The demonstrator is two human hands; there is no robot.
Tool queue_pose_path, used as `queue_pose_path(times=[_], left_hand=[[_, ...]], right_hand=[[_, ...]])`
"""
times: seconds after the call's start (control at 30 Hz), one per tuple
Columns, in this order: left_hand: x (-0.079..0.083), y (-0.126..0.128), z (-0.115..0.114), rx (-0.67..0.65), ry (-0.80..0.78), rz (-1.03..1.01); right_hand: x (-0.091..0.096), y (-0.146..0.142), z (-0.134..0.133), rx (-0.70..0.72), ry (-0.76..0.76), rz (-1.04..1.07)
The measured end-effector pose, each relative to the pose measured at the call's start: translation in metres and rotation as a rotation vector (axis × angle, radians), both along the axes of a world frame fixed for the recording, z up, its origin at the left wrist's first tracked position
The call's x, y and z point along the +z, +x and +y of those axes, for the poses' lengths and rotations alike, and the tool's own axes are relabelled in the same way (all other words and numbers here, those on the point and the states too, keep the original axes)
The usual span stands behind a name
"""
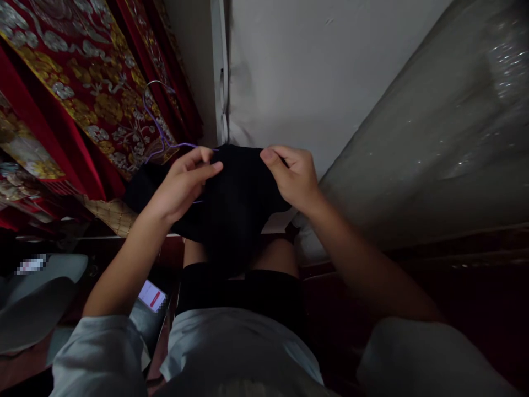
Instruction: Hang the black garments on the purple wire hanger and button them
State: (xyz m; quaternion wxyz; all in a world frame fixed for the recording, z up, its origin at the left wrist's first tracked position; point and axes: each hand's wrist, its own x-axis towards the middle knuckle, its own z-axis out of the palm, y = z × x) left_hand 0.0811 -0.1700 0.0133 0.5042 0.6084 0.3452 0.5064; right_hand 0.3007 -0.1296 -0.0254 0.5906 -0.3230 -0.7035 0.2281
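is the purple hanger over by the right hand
No, the purple wire hanger is by the left hand, while the right hand grips the black cloth at its upper edge.

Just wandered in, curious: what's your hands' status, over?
Left hand at purple hanger. Right hand pinching black cloth. Embroidered red drape behind hanger.

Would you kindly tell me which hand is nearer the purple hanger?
The left hand: it overlaps one arm of the purple hanger in this view, while the right hand is farther off, pinching the black cloth by its edge.
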Motion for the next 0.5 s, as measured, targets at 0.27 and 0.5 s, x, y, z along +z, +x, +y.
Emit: queue_pose_path(times=[0.27,0.5], left_hand=[[0.037,-0.038,0.027,0.173,0.478,-0.394],[-0.006,-0.022,0.023,0.39,0.768,-0.102]], right_hand=[[-0.025,0.018,0.014,-0.086,-0.062,0.037],[-0.029,0.013,0.088,-0.161,-0.113,0.268]])
